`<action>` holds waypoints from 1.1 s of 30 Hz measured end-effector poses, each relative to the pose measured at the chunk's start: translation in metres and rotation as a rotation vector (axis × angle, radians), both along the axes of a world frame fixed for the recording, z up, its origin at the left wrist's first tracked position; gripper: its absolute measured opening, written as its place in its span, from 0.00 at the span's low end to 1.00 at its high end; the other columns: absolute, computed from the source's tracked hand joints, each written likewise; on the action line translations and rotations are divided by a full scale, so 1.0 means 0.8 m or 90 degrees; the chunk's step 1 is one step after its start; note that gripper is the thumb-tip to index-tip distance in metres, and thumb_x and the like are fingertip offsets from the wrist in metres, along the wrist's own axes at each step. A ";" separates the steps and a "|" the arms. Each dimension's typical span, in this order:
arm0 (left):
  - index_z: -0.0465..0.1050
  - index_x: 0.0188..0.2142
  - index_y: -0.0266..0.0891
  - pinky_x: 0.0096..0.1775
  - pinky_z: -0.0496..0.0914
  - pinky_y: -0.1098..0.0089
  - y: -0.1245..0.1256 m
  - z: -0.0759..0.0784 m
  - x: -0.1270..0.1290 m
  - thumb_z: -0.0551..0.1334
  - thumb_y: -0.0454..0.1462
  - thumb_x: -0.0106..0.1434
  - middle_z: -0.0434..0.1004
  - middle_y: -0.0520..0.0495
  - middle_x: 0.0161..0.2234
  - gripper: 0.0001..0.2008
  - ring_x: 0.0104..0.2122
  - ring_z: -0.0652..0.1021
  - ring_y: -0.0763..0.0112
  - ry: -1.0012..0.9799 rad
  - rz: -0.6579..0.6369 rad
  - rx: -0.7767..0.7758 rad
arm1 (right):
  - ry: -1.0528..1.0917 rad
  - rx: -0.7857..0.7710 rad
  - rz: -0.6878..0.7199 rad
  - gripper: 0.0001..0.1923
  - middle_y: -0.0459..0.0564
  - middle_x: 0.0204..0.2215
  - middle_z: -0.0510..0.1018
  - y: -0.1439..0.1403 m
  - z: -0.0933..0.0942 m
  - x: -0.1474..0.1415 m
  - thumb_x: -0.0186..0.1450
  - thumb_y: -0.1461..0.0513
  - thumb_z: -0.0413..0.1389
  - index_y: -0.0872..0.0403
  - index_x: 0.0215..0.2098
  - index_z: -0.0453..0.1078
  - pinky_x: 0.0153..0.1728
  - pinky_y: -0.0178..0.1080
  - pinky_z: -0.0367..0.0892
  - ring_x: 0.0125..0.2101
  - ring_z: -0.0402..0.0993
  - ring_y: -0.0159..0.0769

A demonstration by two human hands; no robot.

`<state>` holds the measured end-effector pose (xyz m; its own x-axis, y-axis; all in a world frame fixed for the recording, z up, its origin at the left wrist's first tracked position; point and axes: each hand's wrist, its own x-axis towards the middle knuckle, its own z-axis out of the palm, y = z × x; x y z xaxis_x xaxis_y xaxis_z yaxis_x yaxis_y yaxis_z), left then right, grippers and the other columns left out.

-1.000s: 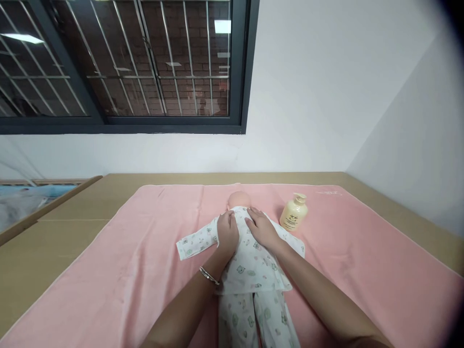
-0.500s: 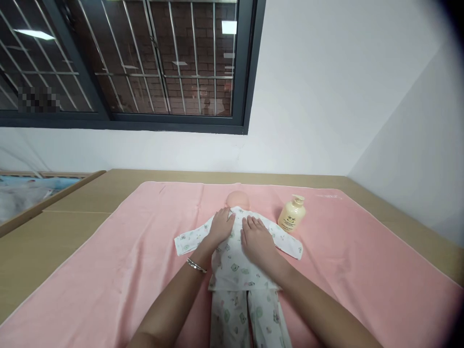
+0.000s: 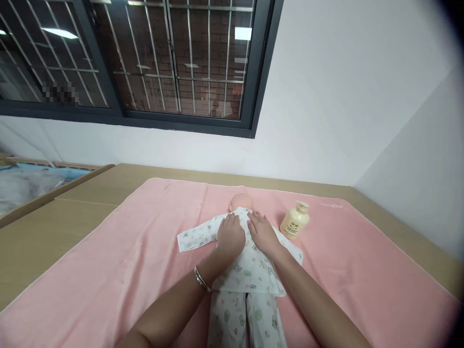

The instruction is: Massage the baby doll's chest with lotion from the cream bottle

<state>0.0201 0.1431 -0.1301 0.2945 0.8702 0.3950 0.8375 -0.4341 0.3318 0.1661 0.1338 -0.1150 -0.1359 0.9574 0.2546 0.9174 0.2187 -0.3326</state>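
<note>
A baby doll [image 3: 241, 200] lies on a pink blanket [image 3: 145, 270], its rounded head at the far end. It wears a white long-sleeved top [image 3: 246, 275] and matching trousers [image 3: 227, 314] with a small green print. My left hand [image 3: 231, 237] rests flat on the left side of the top's chest, a silver bangle on that wrist. Flat on the right side of the chest, near the shoulder, lies my right hand [image 3: 264, 234] with its fingers stretched out. The doll's left-hand sleeve [image 3: 197, 237] spreads outward; my right forearm partly covers the other sleeve.
A pale yellow pump bottle [image 3: 295, 221] stands on the blanket right of the doll. Wooden surface [image 3: 87, 193] borders the blanket, with white walls behind and at right. A barred window [image 3: 181, 63] is above. Plastic-covered things [image 3: 32, 183] lie at far left.
My left hand has shifted inward onto the chest and turned. My right hand has moved slightly up toward the shoulder. The camera view has tilted a little.
</note>
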 end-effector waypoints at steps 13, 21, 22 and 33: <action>0.66 0.54 0.36 0.61 0.51 0.53 0.030 -0.016 -0.010 0.48 0.38 0.65 0.68 0.40 0.57 0.21 0.59 0.64 0.59 -0.152 -0.002 -0.025 | 0.057 0.011 -0.023 0.27 0.58 0.63 0.58 -0.015 -0.004 -0.014 0.71 0.56 0.37 0.60 0.62 0.57 0.63 0.48 0.46 0.64 0.49 0.43; 0.68 0.52 0.39 0.61 0.53 0.53 0.029 -0.017 -0.009 0.51 0.37 0.63 0.70 0.42 0.55 0.19 0.57 0.66 0.59 -0.177 0.012 -0.013 | 0.050 0.036 -0.058 0.28 0.59 0.64 0.56 -0.002 -0.027 -0.006 0.71 0.54 0.38 0.61 0.63 0.55 0.63 0.50 0.43 0.64 0.48 0.44; 0.68 0.53 0.39 0.61 0.54 0.53 0.029 -0.015 -0.010 0.51 0.37 0.63 0.70 0.42 0.55 0.19 0.57 0.66 0.59 -0.165 0.013 -0.010 | 0.051 0.039 -0.057 0.27 0.59 0.63 0.56 -0.002 -0.028 -0.007 0.71 0.55 0.38 0.60 0.63 0.55 0.63 0.50 0.43 0.64 0.48 0.43; 0.66 0.53 0.27 0.56 0.58 0.54 -0.020 0.022 -0.005 0.51 0.32 0.59 0.68 0.28 0.54 0.22 0.55 0.69 0.49 0.114 -0.065 -0.018 | 0.018 0.006 -0.038 0.27 0.62 0.62 0.57 0.011 -0.014 0.001 0.70 0.58 0.39 0.65 0.63 0.55 0.62 0.49 0.47 0.63 0.50 0.45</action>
<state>0.0158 0.1272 -0.1121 0.4447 0.8421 0.3051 0.8364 -0.5123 0.1949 0.1665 0.1427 -0.1263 -0.0712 0.9611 0.2669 0.9192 0.1671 -0.3566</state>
